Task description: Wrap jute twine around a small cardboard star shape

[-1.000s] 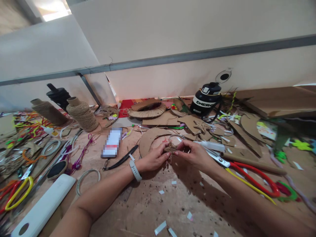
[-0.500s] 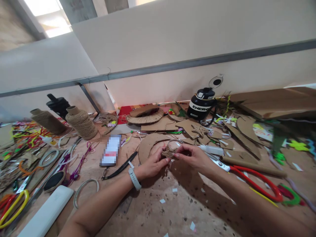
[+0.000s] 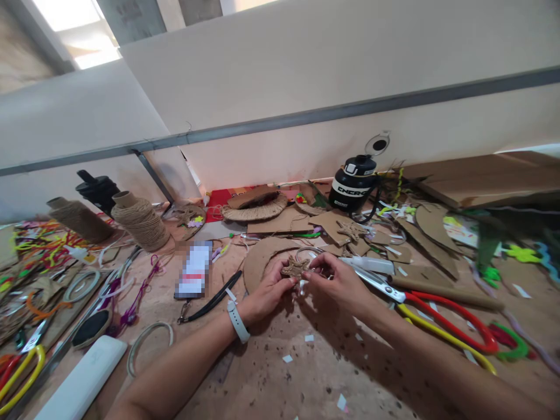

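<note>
A small twine-wrapped star (image 3: pixel 296 268) is between my hands, above the table. My left hand (image 3: pixel 272 290) grips its left side, thumb along the lower edge. My right hand (image 3: pixel 335 281) has its fingers pinched together at the star's right edge; whether they hold the star itself or a loose twine end is too small to tell. Behind the hands lies a cardboard ring (image 3: pixel 258 262), partly covered by them. A second twine star (image 3: pixel 351 230) rests on cardboard farther back. Close to my right wrist are a white-capped glue bottle (image 3: pixel 374 265) and red-handled scissors (image 3: pixel 450 312).
Two twine spools (image 3: pixel 142 224) stand at the back left, a black bottle (image 3: pixel 353 185) with its lid up at the back. A phone (image 3: pixel 195 271) and a white power bank (image 3: pixel 85 379) lie left. Yellow-handled scissors (image 3: pixel 32 367), cardboard scraps and paper bits are scattered around.
The star has turned so that more of its face shows. My right fingers have shifted slightly at its right edge, while my left hand keeps its hold. The view has moved slightly.
</note>
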`<state>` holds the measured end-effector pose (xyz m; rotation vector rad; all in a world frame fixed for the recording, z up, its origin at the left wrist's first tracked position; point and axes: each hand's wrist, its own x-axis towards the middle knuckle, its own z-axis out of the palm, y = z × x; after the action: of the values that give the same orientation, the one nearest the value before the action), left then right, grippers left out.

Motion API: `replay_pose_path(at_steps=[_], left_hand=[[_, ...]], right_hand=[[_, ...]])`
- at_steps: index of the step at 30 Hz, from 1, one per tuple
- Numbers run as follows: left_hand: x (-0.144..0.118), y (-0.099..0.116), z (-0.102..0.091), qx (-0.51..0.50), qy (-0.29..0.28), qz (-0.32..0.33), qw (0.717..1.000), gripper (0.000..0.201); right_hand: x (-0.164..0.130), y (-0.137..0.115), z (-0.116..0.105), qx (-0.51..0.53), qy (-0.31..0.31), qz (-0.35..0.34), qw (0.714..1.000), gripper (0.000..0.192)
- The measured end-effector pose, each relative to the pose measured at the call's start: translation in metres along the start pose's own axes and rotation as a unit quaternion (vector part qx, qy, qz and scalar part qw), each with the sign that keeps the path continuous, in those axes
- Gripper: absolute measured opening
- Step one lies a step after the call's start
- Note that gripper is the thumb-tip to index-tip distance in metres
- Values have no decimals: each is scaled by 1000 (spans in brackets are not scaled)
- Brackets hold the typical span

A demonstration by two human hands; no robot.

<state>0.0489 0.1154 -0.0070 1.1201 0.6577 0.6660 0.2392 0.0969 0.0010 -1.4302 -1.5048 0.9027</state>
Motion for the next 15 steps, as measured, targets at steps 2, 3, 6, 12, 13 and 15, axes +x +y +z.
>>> replay_pose_path(at_steps=[2,3,6,12,13,15], left_hand=[[1,-1,-1,0,10,10,1000,56],[2,-1,-2,4,14,19,1000,55],[3,-2,-5,24,24,42,999,53],[5,-6,-6,32,46,32,998,53],[6,-7,-6,31,46,36,998,54],[8,-11,-6,35,53,50,997,55]], right_hand=[[1,2,1,13,2,20,1000,33],[1,3,2,15,-15,24,999,35],[2,4,2,13,-98,11,995,40],[-5,1,8,-18,-64,-19,998,38],[-7,1,10,-22,-59,-19,998,37],[-10,0,14,-28,-53,-19,998,35]])
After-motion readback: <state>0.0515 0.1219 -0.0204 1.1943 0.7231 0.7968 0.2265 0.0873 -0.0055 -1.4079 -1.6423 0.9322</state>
